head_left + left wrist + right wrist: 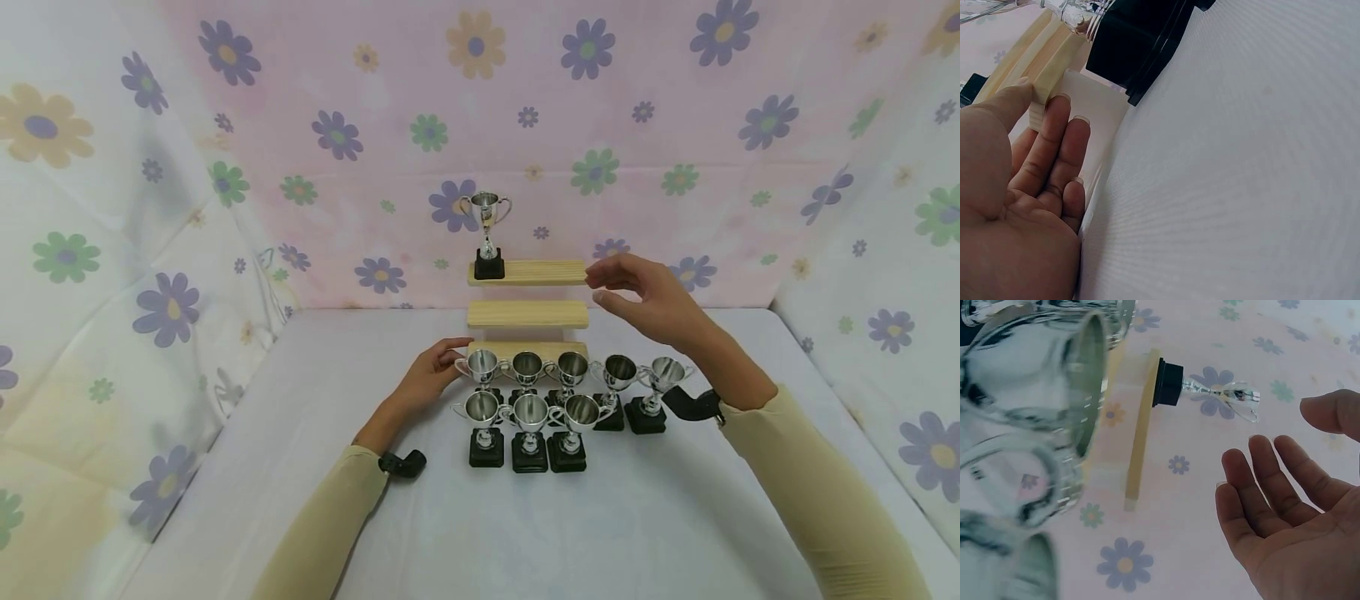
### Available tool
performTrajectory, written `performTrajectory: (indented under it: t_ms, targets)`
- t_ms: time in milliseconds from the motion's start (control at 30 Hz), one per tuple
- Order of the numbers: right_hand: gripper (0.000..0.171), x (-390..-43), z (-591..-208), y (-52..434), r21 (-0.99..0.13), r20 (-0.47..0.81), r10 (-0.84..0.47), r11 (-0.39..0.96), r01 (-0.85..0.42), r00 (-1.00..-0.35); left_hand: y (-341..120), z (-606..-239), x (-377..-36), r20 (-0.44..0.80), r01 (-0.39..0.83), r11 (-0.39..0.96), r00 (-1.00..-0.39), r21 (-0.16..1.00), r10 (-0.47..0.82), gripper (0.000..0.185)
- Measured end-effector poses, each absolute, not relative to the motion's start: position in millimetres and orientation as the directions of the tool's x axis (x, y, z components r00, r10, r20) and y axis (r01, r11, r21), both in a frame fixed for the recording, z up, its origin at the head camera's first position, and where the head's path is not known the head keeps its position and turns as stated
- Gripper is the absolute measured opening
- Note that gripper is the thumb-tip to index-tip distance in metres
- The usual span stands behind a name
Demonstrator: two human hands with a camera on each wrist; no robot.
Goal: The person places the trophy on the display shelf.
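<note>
Flowered cloth point(525, 125) hung behind and to both sides of a white table point(525, 533). Left hand point(429, 379) lay low at centre frame, fingers straight and relaxed, gripping nothing; the left wrist view showed fingertips point(1060, 103) touching the end of the lowest wooden step point(1044, 75), just beside the leftmost back-row trophy point(480, 367). Right hand point(651, 300) hovered right of centre, open and empty, fingers loosely spread, just beside the right end of the top step point(527, 272). One trophy point(488, 233) stood upright at the left end of that top step; middle step point(527, 314) bare. Eight trophies point(558, 404) stood in two rows in front of the steps, close-packed, handles nearly touching. Judgement: to lift one cleanly, take an outer cup by the stem, raise it straight up clear of its neighbours, and set the black base flat on the step beside the one already placed.
</note>
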State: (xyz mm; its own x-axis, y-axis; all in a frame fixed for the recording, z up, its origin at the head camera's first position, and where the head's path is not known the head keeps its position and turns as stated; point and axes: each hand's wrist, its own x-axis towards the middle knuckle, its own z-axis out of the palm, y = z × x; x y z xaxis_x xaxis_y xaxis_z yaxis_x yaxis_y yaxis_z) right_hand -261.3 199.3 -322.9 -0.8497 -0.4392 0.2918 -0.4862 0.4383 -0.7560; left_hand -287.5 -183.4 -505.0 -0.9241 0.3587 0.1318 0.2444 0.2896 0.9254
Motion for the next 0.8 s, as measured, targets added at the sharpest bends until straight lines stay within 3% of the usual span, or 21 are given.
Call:
performTrajectory:
  t_ms: [333,500,800]
  targets:
    - [0.034,-244,-356,231,-0.768,0.378,-0.360,0.392,-0.506,-0.853,-184,-507,-287,0.140,0.252,0.276,-0.919,0.928,0.369,0.047]
    - [0.041,-237,-370,245,-0.797,0.405,-0.364,0.309,-0.519,-0.839,-185,-508,-288,0.143,0.257,0.277,-0.916,0.926,0.374,0.047]
    - [0.060,-235,-392,270,-0.794,0.404,-0.423,0.279,-0.540,-0.812,-185,-507,-289,0.145,0.261,0.285,-0.917,0.922,0.372,0.047]
